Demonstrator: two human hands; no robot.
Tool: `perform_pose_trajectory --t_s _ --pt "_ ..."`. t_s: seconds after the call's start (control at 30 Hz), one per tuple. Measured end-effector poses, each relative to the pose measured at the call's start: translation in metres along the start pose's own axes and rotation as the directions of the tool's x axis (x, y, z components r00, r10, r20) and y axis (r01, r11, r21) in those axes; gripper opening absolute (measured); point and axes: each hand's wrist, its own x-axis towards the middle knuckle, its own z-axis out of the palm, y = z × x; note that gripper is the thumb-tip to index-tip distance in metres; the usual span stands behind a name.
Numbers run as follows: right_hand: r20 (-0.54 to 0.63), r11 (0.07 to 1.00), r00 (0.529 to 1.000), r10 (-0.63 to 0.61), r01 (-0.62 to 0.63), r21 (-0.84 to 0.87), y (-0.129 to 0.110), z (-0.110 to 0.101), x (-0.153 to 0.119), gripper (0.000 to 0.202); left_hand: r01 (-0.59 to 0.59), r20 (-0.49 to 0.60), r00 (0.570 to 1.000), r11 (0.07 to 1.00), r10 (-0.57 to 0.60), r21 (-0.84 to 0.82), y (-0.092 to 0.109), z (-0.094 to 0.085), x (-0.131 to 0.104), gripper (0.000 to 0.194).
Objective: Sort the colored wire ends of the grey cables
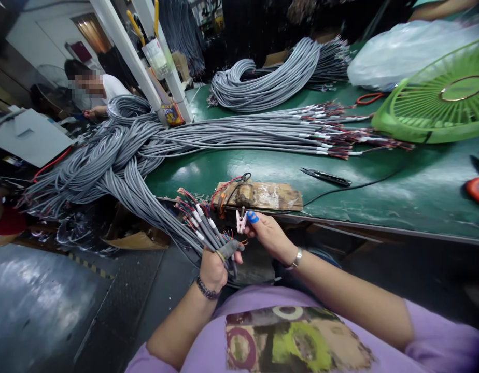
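My left hand point(214, 267), with grey covering on a finger, is closed around the end of a bundle of grey cables point(208, 230). Stripped ends with red, white and orange wires fan out above it. To its right, my right hand point(265, 233), with blue tape on a fingertip, pinches a pale pink clip point(241, 221). Just beyond the clip, a worn wooden board point(276, 196) lies at the edge of the green table point(200, 176), with a small brown block and red and black leads on it.
Long grey cables point(224, 135) stretch across the table, with coils point(270, 77) behind. Black snips point(327, 177), a green fan point(449, 96), a plastic bag point(410, 52) and red-handled scissors point(478, 189) are to the right. A white post point(169, 77) and a person point(107, 88) are at the left.
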Motion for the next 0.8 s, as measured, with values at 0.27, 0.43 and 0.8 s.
perform_pose_trajectory --t_s 0.27,0.43,0.8 --pt "0.137 0.851 0.959 0.247 -0.282 0.443 0.005 0.008 0.007 0.042 0.049 0.027 0.998 0.998 -0.050 0.042 0.000 0.008 0.007 0.029" --pt "0.090 0.824 0.963 0.255 -0.265 0.501 0.008 0.011 0.008 0.035 0.069 0.017 0.997 0.997 -0.069 0.028 -0.003 0.009 0.009 0.025" --pt "0.252 0.781 0.917 0.311 -0.397 0.481 0.000 0.000 0.001 0.040 -0.058 -0.039 0.997 0.996 0.061 0.061 -0.007 0.003 -0.009 0.027"
